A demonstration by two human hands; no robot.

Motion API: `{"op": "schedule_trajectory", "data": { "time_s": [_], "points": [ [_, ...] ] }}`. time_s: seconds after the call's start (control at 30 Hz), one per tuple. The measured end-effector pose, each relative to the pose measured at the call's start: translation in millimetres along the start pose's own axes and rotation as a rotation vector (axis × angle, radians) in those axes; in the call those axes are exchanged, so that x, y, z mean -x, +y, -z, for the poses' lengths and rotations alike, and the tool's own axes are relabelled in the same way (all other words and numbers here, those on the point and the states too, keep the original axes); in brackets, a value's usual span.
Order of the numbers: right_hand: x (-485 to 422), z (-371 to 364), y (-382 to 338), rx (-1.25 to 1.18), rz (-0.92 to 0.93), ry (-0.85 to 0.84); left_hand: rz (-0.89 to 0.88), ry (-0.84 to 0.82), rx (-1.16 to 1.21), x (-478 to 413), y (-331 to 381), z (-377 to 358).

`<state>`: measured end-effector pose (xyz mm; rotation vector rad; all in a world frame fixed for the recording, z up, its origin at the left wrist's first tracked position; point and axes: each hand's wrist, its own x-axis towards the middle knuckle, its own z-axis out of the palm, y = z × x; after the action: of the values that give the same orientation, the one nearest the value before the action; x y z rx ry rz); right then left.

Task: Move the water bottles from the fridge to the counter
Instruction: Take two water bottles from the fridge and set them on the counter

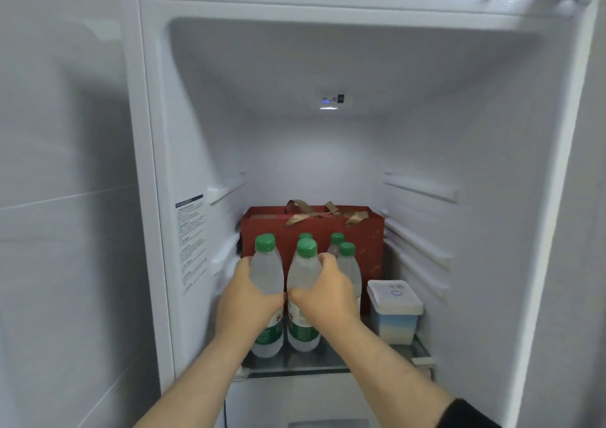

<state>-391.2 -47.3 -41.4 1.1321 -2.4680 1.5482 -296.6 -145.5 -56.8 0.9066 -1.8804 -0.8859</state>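
Several clear water bottles with green caps and green labels stand on the glass shelf (328, 360) of the open fridge (492, 165). My left hand (244, 299) is wrapped around the front left bottle (267, 270). My right hand (324, 291) grips the front middle bottle (303, 273) beside it. Both bottles stand upright, their bases at shelf level. Behind my right hand stand more bottles, one at the right (348, 263) and two further back, partly hidden, with only their caps (337, 238) showing.
A red gift box (370, 247) with a gold ribbon fills the back of the shelf behind the bottles. A white and blue lidded container (395, 313) sits at the shelf's right. Shelf rails line both fridge walls. A tiled wall (59, 198) is at the left.
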Motion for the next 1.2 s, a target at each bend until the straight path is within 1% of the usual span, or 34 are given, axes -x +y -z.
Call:
{"op": "schedule_trajectory", "data": {
  "time_s": [0.07,0.13,0.23,0.3,0.4,0.47,0.57,0.67,0.8,0.93,1.07,1.2],
  "points": [
    [19.9,20.1,-14.1,-0.099,0.045,0.082,-0.051,0.026,0.007,16.6,20.7,21.3],
    [49.5,47.2,-33.6,-0.178,0.081,0.112,-0.099,0.017,0.017,37.3,41.9,44.5],
    [101.1,89.6,-59.4,-0.297,0.083,0.151,-0.201,-0.049,0.054,74.9,72.7,78.6],
    [138.7,120.6,-75.4,-0.32,0.083,0.187,-0.282,-0.12,0.095,104.6,94.7,97.1],
    [196.6,173.0,-88.7,-0.261,0.09,0.249,-0.371,-0.233,0.197,153.1,123.1,109.9],
    [234.9,212.1,-97.8,-0.221,0.096,0.31,-0.416,-0.311,0.306,186.4,145.1,112.1],
    [295.1,274.1,-105.0,-0.157,0.064,0.401,-0.466,-0.455,0.446,236.5,185.6,106.0],
    [361.1,334.8,-107.9,-0.07,0.045,0.524,-0.533,-0.587,0.517,292.6,229.3,96.7],
    [456.0,409.9,-106.8,0.04,0.006,0.669,-0.678,-0.72,0.6,378.8,286.4,88.6],
    [535.8,466.8,-103.4,0.114,-0.046,0.757,-0.709,-0.828,0.677,452.1,328.5,79.9],
    [641.9,546.7,-98.6,0.238,-0.103,0.856,-0.69,-1.015,0.782,570.1,384.8,53.5],
    [727.6,613.1,-90.3,0.34,-0.164,0.975,-0.727,-1.159,0.883,678.4,430.7,30.1]
  ]
}}
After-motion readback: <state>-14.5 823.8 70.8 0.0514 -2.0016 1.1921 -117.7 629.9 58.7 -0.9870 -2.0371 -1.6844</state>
